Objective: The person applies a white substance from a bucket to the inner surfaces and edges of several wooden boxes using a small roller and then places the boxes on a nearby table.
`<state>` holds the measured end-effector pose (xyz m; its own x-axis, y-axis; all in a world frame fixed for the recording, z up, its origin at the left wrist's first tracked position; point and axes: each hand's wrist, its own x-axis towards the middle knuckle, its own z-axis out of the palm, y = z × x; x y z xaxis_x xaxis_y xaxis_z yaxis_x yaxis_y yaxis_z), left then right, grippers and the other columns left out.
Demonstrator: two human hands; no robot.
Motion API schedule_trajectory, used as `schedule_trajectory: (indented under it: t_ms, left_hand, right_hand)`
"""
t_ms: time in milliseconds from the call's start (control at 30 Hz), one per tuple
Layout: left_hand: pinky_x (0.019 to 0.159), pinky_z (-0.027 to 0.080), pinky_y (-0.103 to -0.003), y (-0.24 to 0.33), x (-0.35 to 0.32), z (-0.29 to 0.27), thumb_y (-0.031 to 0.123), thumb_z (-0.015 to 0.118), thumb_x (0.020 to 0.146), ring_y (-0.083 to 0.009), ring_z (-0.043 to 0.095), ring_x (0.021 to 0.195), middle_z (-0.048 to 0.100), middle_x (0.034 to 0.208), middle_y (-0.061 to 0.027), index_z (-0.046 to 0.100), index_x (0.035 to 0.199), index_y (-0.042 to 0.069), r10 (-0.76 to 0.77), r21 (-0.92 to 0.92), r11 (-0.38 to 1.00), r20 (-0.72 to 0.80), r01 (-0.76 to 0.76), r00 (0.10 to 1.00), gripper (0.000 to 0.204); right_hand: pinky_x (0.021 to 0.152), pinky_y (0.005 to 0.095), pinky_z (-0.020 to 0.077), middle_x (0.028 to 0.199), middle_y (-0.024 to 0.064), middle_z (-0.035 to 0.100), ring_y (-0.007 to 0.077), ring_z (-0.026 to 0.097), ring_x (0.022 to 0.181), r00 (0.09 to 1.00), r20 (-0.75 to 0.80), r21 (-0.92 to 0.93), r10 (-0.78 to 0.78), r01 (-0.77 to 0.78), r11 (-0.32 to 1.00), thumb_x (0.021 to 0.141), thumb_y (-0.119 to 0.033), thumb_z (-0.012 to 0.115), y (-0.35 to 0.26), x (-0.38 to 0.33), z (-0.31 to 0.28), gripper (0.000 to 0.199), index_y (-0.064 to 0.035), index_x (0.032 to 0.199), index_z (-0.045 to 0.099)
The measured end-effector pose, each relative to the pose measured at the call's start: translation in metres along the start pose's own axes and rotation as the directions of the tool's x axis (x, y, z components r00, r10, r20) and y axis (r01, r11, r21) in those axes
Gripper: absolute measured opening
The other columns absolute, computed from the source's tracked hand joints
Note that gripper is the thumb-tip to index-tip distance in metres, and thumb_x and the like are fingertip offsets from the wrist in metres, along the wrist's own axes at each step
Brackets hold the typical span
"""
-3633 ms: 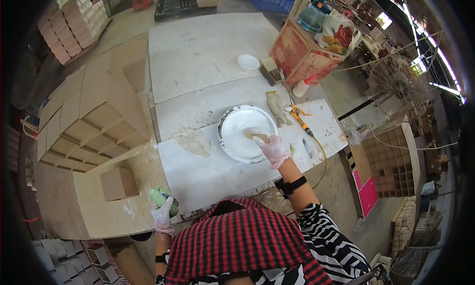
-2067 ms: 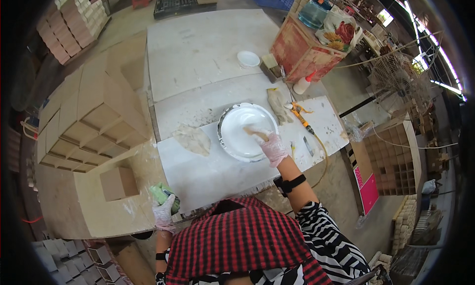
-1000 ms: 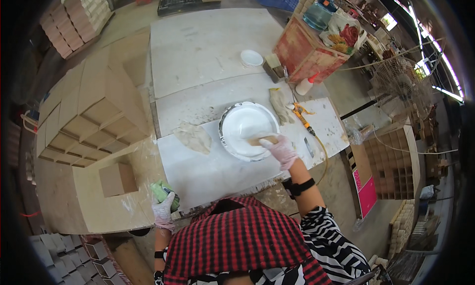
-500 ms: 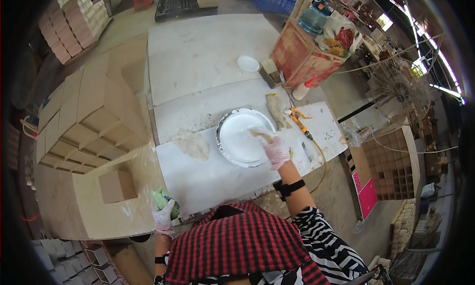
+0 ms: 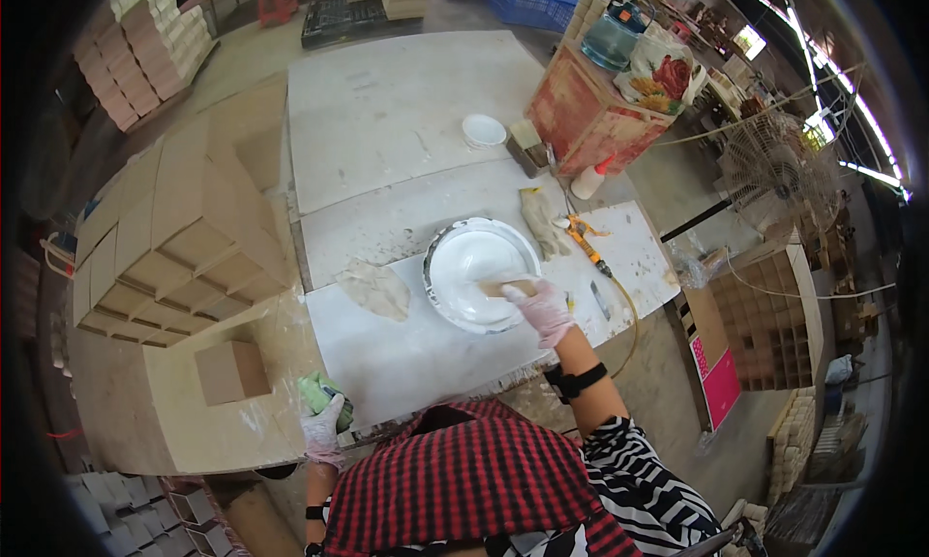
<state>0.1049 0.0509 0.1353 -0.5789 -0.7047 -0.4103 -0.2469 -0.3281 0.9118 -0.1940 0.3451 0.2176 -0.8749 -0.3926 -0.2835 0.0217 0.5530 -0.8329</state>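
In my gloved right hand point(image 5: 545, 315) is a flat, tan brush point(image 5: 499, 288), held over the white liquid in a round basin point(image 5: 434, 297) with a smeared rim. Whether its tip is dipped in the liquid is hard to make out. My left hand point(image 5: 320, 433), also gloved, is closed on a crumpled green cloth point(image 5: 317, 391) at the table's near left edge. Left of the basin a stained pale cloth point(image 5: 375, 289) lies flat. On the right are a rumpled glove-like cloth point(image 5: 542, 223) and an orange tool with a yellow hose point(image 5: 587, 242).
Stacked cardboard boxes point(image 5: 184, 228) and a single small box point(image 5: 232, 372) occupy the left side. A white bowl point(image 5: 483, 130), a red-capped bottle point(image 5: 589, 180) and a reddish wooden stand point(image 5: 590, 112) are at the far right. A fan point(image 5: 774, 160) stands beyond.
My right hand has moved slightly nearer and to the right, and the brush now lies more level across the basin. My left hand stays at the table edge with the green cloth.
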Motion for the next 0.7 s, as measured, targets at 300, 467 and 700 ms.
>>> schedule_trajectory:
  t_ms: [300, 467, 700]
  left_hand:
    - [0.068, 0.048, -0.025, -0.003, 0.001, 0.002, 0.004, 0.071, 0.074, -0.0099, 0.057, 0.076, 0.060, 0.087, -0.0004, 0.060, 0.103, 0.005, 0.056, 0.025, 0.998, -0.004, -0.056, 0.998, 0.032]
    - [0.068, 0.048, -0.026, 0.006, -0.003, 0.006, 0.005, 0.071, 0.074, -0.0105, 0.057, 0.077, 0.061, 0.088, -0.0008, 0.061, 0.100, 0.003, -0.003, -0.037, 0.999, 0.023, 0.004, 1.000, 0.028]
    - [0.061, 0.049, -0.025, 0.025, -0.013, 0.017, 0.004, 0.071, 0.075, -0.0114, 0.059, 0.069, 0.061, 0.082, -0.0021, 0.062, 0.096, 0.003, -0.009, -0.020, 1.000, -0.013, 0.009, 1.000, 0.023]
  right_hand:
    - [0.085, 0.0324, 0.0455, 0.107, 0.0127, 0.062, 0.0247, 0.060, 0.099, 0.948, -0.073, -0.192, -0.308, 0.290, 0.937, 0.083, -0.019, 0.059, -0.023, 0.001, 0.015, 0.025, -0.0109, 0.107, 0.063]
    - [0.087, 0.0322, 0.0442, 0.110, 0.0125, 0.061, 0.0245, 0.058, 0.101, 0.992, -0.122, 0.228, -0.018, 0.046, 0.973, 0.083, -0.018, 0.058, -0.027, 0.000, 0.000, 0.029, -0.0133, 0.112, 0.061]
    - [0.084, 0.0320, 0.0459, 0.104, 0.0121, 0.064, 0.0245, 0.061, 0.095, 0.971, -0.002, -0.158, -0.241, 0.237, 0.958, 0.084, -0.020, 0.059, -0.043, -0.018, 0.019, 0.026, -0.0138, 0.108, 0.063]
